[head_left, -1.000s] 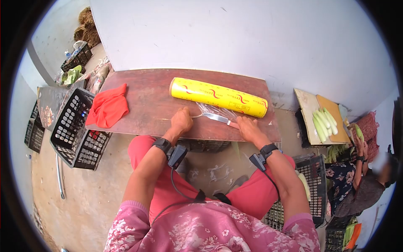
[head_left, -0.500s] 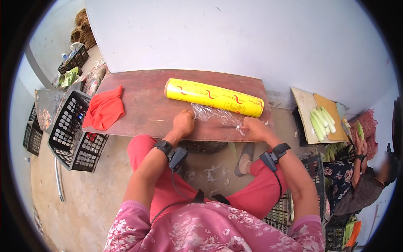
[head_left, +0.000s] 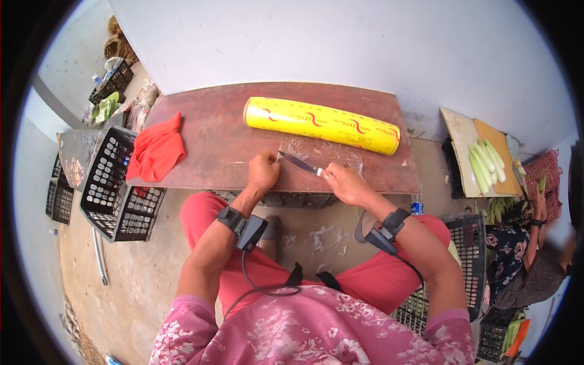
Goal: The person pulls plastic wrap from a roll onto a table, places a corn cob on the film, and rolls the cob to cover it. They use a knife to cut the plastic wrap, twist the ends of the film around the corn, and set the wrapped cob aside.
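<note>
A yellow roll of cling film (head_left: 322, 125) with red print lies slantwise on the brown wooden table (head_left: 213, 131). A clear sheet of film (head_left: 328, 153) comes off its near side and lies on the tabletop. My right hand (head_left: 347, 184) is closed round the white handle of a knife (head_left: 298, 162). The dark blade points left, over the film, with its tip close to my left hand (head_left: 263, 171). The fingers of my left hand are pinched together at the film's left edge; their tips are partly hidden.
A red cloth (head_left: 157, 149) lies at the table's left end, beside black plastic crates (head_left: 109, 182). On the right, pale green peeled stalks (head_left: 485, 164) rest on a board (head_left: 456, 152). Another person (head_left: 526, 274) sits there. A bottle with a blue cap (head_left: 417, 208) stands near my right knee.
The knife in my right hand has come into plain view, its blade now pointing left. The bunched, pulled-out film now lies flatter. My right hand has moved left relative to the roll.
</note>
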`<state>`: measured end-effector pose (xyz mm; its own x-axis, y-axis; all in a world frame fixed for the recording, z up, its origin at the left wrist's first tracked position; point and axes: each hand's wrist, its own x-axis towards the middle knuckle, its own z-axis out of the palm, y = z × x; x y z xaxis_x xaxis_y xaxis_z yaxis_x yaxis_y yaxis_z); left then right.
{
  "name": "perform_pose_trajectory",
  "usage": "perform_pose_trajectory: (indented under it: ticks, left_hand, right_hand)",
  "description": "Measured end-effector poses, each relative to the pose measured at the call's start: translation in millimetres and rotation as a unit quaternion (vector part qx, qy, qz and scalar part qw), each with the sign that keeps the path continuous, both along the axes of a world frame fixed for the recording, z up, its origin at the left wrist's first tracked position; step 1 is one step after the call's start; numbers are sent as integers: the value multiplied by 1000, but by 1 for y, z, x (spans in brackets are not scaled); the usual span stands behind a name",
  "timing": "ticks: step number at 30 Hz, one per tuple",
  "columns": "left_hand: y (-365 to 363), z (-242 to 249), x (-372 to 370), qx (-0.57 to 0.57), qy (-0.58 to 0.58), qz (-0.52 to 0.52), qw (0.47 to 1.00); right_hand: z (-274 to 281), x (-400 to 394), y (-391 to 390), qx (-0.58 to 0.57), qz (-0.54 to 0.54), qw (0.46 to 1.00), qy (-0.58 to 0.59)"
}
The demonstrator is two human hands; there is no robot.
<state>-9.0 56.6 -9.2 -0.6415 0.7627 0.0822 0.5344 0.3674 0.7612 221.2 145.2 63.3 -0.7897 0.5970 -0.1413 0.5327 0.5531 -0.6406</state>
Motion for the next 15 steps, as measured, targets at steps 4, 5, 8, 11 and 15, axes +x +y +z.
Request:
perform_pose_trajectory:
  ticks: [4,5,8,11,15]
  left_hand:
    - [-4,7,-1,-32,33,2,999]
    - [-4,9,-1,-40,27,1,999]
    - [-5,12,2,-57,19,0,998]
    - [-5,12,3,-56,33,7,998]
    - [-5,15,6,-57,43,11,997]
  right_hand:
    - [-20,-22,-14,-5,-54,998,43]
    - [-26,-28,-15,-3,-63,997,39]
    - [-30,-43,-25,10,-85,996,41]
    - [-32,-52,-32,68,-73,992,72]
    - [-28,-60,-34,149,-28,988,38]
